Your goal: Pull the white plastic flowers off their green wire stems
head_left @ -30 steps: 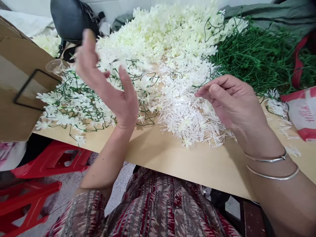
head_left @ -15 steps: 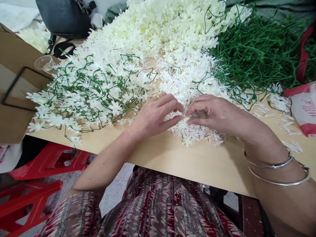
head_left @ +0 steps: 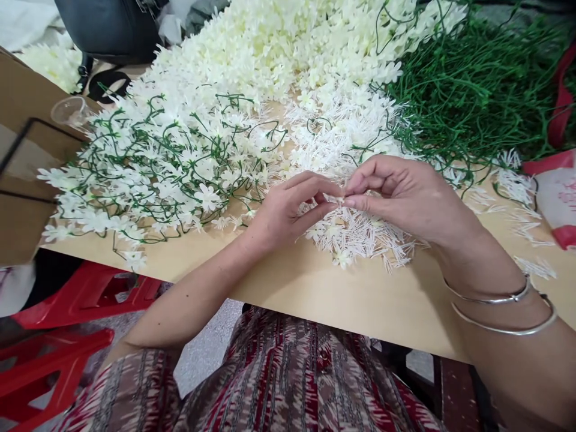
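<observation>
My left hand point(head_left: 297, 207) and my right hand point(head_left: 400, 189) meet fingertip to fingertip above the table. Both are closed in a pinch, thumb against forefinger. What they hold between them is too small and too covered by the fingers to name. Beneath them spreads a pile of thin white plastic sprigs point(head_left: 369, 237), with a few small white flowers among them. Left of my left hand lies a heap of white artificial flowers on green stems point(head_left: 171, 156).
Pale cream petals point(head_left: 270, 48) are heaped at the back. Bare green plastic stems point(head_left: 477, 90) pile up at the right, near a red and white bag point(head_left: 558, 198). A cardboard box point(head_left: 22, 150) stands left, a dark bag point(head_left: 114, 30) behind. Red stools point(head_left: 67, 366) are below the table point(head_left: 306, 288).
My right hand has turned and risen slightly, and its fingertips now pinch close to those of my left hand. My left hand has shifted slightly right. The view has moved a little.
</observation>
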The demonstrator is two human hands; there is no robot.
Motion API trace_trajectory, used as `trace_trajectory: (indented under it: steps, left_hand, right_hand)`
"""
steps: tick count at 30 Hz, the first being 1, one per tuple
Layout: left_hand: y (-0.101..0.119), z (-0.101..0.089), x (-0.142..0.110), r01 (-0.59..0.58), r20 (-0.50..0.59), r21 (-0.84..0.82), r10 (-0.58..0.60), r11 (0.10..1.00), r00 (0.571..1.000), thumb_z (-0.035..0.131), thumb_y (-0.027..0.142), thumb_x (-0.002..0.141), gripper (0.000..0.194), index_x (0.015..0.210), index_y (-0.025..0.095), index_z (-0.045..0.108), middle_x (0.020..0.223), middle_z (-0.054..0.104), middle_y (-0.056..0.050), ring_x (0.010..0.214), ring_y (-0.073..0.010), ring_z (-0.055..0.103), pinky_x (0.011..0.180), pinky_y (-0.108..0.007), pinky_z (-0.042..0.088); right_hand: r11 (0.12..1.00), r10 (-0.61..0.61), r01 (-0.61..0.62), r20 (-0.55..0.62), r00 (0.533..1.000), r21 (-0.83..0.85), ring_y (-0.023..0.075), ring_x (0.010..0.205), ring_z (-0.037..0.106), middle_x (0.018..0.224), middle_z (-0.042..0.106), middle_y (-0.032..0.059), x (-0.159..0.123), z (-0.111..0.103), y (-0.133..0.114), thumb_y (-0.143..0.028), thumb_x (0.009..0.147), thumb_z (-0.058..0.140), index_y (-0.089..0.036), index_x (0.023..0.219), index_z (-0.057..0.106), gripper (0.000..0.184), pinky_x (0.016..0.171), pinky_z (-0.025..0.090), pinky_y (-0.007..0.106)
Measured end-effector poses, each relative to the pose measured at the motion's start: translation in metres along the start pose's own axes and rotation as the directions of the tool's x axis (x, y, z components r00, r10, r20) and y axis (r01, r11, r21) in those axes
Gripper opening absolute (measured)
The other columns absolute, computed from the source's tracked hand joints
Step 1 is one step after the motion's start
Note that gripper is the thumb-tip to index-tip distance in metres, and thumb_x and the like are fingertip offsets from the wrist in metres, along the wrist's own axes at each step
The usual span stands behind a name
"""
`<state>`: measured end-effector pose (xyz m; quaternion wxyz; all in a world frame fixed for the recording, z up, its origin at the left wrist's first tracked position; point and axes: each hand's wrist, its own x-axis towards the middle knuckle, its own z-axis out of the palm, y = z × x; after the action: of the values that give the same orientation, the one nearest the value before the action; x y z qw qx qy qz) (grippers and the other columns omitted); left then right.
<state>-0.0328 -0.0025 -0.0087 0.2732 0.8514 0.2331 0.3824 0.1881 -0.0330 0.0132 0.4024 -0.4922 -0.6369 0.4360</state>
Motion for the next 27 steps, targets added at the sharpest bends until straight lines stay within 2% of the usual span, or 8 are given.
trace_trajectory:
  steps: [3,7,10,12,20,23,27]
  left_hand:
    - [0.001,0.004,-0.001,0.058,-0.083,-0.03,-0.06,0.998,0.995,0.067,0.029,0.099,0.01,0.097,0.019,0.069,0.088,0.074,-0.003,0.077,-0.0111,0.068,0.071,-0.024,0.055]
    - [0.004,0.005,-0.001,0.235,-0.174,-0.11,-0.252,0.966,0.952,0.069,0.033,0.097,0.015,0.093,0.019,0.066,0.081,0.072,-0.002,0.067,-0.0098,0.065,0.064,-0.023,0.052]
    - [0.004,0.006,-0.001,0.307,-0.215,-0.162,-0.337,0.938,0.917,0.07,0.032,0.095,0.014,0.093,0.019,0.066,0.081,0.071,-0.001,0.067,-0.0105,0.067,0.063,-0.024,0.052]
    - [0.003,0.007,-0.001,0.317,-0.233,-0.168,-0.35,0.933,0.907,0.07,0.032,0.094,0.012,0.094,0.02,0.067,0.08,0.07,-0.001,0.067,-0.0107,0.067,0.063,-0.024,0.052]
    - [-0.001,0.011,-0.002,0.336,-0.25,-0.144,-0.363,0.931,0.898,0.072,0.032,0.092,0.016,0.085,0.02,0.063,0.071,0.065,0.002,0.06,-0.0085,0.061,0.053,-0.022,0.045]
    - [0.001,0.011,-0.001,0.362,-0.244,-0.18,-0.398,0.915,0.884,0.071,0.028,0.092,0.013,0.087,0.02,0.062,0.069,0.065,0.003,0.059,-0.0082,0.063,0.054,-0.021,0.046]
    - [0.0,0.012,-0.001,0.372,-0.241,-0.277,-0.439,0.886,0.866,0.069,0.027,0.092,0.009,0.095,0.02,0.066,0.074,0.069,0.001,0.067,-0.0109,0.071,0.058,-0.022,0.053]
  right_hand:
    - [1.0,-0.012,0.013,-0.024,1.0,0.004,0.0159,0.065,0.058,0.072,0.067,-0.0013,0.001,0.003,0.001,-0.033,0.081,0.081,-0.027,0.081,0.069,0.014,0.062,0.045,0.033]
    - [0.966,-0.087,0.052,-0.131,0.987,-0.252,0.0172,0.07,0.056,0.076,0.065,0.0002,0.003,-0.002,0.009,-0.027,0.081,0.078,-0.025,0.077,0.07,0.009,0.068,0.044,0.035]
    - [0.906,-0.112,0.064,-0.092,0.989,-0.419,0.0192,0.071,0.055,0.078,0.062,0.0016,0.004,-0.002,0.016,-0.02,0.076,0.08,-0.026,0.075,0.072,0.01,0.069,0.043,0.038]
    - [0.888,-0.124,0.076,-0.078,0.989,-0.453,0.0195,0.07,0.054,0.077,0.06,0.002,0.004,-0.001,0.019,-0.016,0.076,0.078,-0.026,0.072,0.071,0.013,0.07,0.043,0.039]
    - [0.983,-0.028,-0.02,-0.258,0.966,-0.182,0.0172,0.066,0.056,0.071,0.066,-0.0007,0.006,-0.001,0.01,-0.023,0.083,0.076,-0.026,0.075,0.071,0.01,0.066,0.042,0.037]
    - [0.999,-0.009,-0.005,-0.271,0.962,-0.051,0.0169,0.068,0.058,0.074,0.069,0.0002,0.007,0.0,0.008,-0.02,0.08,0.079,-0.026,0.078,0.072,0.01,0.066,0.044,0.036]
    - [0.987,0.034,0.009,-0.266,0.963,0.158,0.0171,0.075,0.065,0.079,0.072,0.0001,0.008,0.006,0.005,-0.019,0.071,0.087,-0.025,0.078,0.072,0.017,0.073,0.051,0.035]
